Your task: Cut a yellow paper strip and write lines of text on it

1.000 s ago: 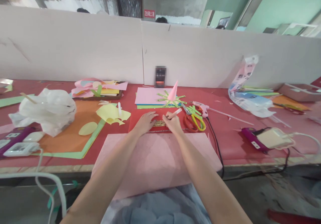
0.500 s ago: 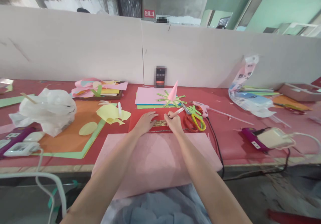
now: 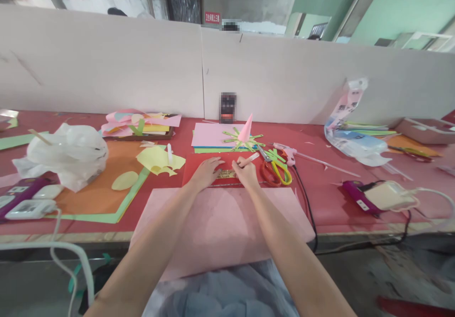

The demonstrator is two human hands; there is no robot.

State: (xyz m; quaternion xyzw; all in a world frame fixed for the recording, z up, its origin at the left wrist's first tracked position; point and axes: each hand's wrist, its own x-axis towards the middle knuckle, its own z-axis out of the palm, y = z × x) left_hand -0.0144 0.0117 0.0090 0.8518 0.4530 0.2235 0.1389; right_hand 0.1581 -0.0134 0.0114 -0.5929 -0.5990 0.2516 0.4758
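Note:
My right hand point(image 3: 247, 171) is closed around a pen point(image 3: 251, 158), its tip low over a red sheet point(image 3: 194, 165). Between my hands lies a small tan strip point(image 3: 226, 175) with dark marks on it. Flat on the left part of the red sheet rests my left hand point(image 3: 206, 172), fingers stretched out. Just behind, a pink paper cone point(image 3: 245, 132) stands on a green star of paper strips point(image 3: 231, 137), on top of stacked coloured sheets point(image 3: 204, 134). Scissors with a red and a yellow handle point(image 3: 282, 175) lie right of my right hand.
A pink glue gun point(image 3: 286, 151) with a black cord lies at the right. Pink paper point(image 3: 227, 227) hangs over the front edge. To the left are a white plastic bag point(image 3: 71, 151), orange paper point(image 3: 92, 198) and yellow scraps point(image 3: 152, 160). Power strips point(image 3: 359, 198) sit on the right.
Almost nothing differs. My right hand and the pen have shifted very slightly; my left hand keeps its place on the red sheet.

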